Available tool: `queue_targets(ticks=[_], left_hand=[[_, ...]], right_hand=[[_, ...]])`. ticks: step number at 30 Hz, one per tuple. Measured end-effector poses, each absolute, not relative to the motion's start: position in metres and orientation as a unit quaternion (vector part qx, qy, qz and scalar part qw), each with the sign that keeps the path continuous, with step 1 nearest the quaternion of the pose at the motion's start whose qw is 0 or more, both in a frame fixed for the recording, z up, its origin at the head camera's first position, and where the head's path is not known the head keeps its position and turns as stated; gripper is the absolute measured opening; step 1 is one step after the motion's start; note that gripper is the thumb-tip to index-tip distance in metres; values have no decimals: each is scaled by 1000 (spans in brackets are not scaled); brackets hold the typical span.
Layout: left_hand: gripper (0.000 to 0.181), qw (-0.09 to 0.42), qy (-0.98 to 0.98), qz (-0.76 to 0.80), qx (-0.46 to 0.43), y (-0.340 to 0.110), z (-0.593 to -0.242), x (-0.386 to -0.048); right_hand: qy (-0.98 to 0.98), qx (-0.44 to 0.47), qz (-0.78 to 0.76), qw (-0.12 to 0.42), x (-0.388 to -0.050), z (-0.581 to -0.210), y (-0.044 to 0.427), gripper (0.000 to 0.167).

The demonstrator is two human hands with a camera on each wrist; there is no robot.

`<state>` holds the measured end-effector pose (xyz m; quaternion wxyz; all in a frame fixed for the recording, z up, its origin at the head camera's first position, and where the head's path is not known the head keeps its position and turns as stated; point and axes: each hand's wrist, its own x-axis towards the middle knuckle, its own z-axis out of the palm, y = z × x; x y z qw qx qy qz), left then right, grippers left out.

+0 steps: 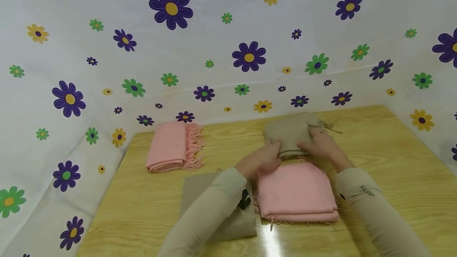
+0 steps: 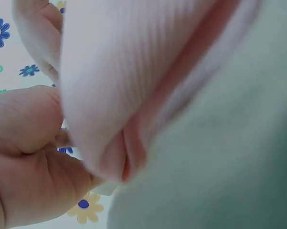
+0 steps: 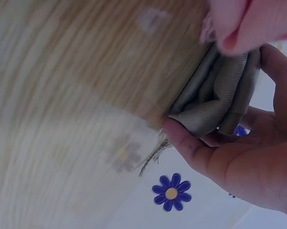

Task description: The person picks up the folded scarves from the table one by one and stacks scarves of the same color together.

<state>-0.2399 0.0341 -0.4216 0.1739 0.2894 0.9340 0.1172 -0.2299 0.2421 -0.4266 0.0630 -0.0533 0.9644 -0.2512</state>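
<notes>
In the head view both hands are at a folded beige scarf (image 1: 287,130) lying at the back of the table. My right hand (image 1: 324,144) grips its right end. The right wrist view shows thumb and fingers around the layered folds of the beige scarf (image 3: 224,90), its thin fringe hanging beyond them. At the near left corner, my left hand (image 1: 262,158) holds the same scarf by its edge; some of those fingers are hidden. Just in front lies a folded pink scarf (image 1: 296,193), between the forearms. It fills much of the left wrist view, partly covering the left hand (image 2: 33,162).
Another folded pink scarf (image 1: 168,146) with its fringe to the right lies at the back left. A folded grey-beige cloth (image 1: 232,225) with a dark patch is partly under the left sleeve. A flower-printed sheet (image 1: 214,43) hangs behind the wooden table (image 1: 385,142).
</notes>
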Motion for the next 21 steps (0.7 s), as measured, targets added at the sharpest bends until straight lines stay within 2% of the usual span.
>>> queue_targets(ticks=[5,11,15,18,21], left_hand=[[30,174,936,109,285,15,-416,-239],[42,189,929,70,310,-3,-412,-241],[37,199,924,63,319,-12,-410,-244],[35,178,939,66,286,-19,-413,-251],[44,142,956,95,239,-20,-413,-269]], right_hand=[[958,-74,-265,74,-231,-425,224,78],[954,-104,-273,72,-236,-426,213,73],[951,-111,-278,73,-238,-425,210,73],[955,-82,-275,78,-235,-422,204,73],[961,-36,-268,61,-229,-414,202,71]])
